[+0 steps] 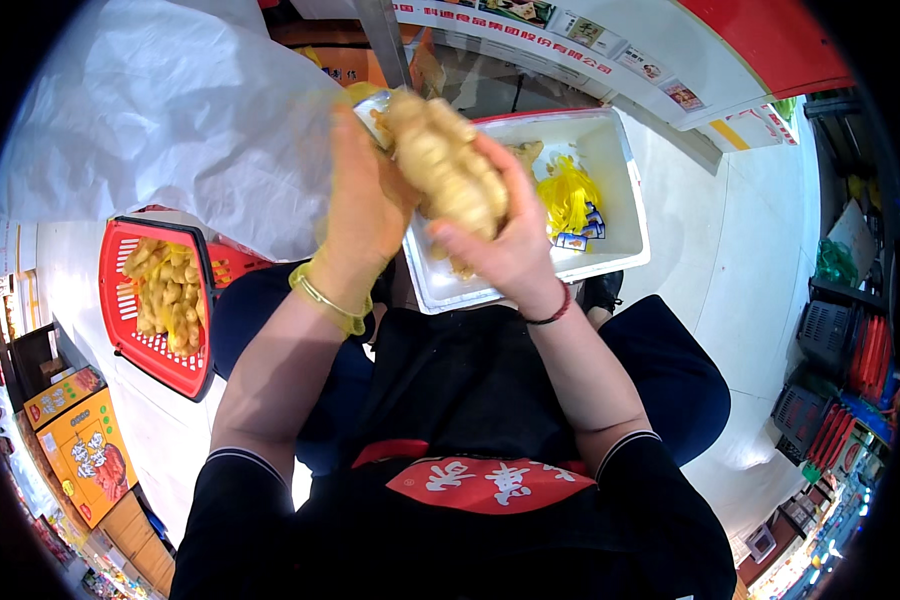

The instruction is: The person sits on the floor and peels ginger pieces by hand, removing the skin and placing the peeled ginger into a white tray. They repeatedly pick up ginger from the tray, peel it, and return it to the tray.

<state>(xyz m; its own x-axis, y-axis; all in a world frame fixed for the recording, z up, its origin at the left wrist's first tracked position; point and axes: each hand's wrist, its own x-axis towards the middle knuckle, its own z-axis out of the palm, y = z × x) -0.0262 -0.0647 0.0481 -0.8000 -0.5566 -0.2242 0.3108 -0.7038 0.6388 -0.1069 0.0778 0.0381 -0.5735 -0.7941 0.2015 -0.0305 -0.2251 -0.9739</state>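
A large, knobbly ginger root [450, 169] is held up between my hands, over the near left part of a white foam box [622, 232]. My right hand [514, 232] grips it from the right, thumb across its lower end. Against its left side lies my left hand [371, 199], blurred, with the fingers pointing away from me. Yellow mesh netting [330, 304] rings my left wrist and also shows by the fingertips, beside a small printed label [375, 118]. Inside the box are a bundle of yellow net bags [566, 195] with blue-and-white labels [572, 241] and a ginger piece [525, 154].
A red plastic basket [109, 292] with netted ginger [169, 300] stands on the floor at my left. White plastic sheeting [157, 112] covers the upper left. A white freezer cabinet [570, 45] bounds the far side. Crates [825, 330] line the right; printed cartons [86, 457] stand lower left.
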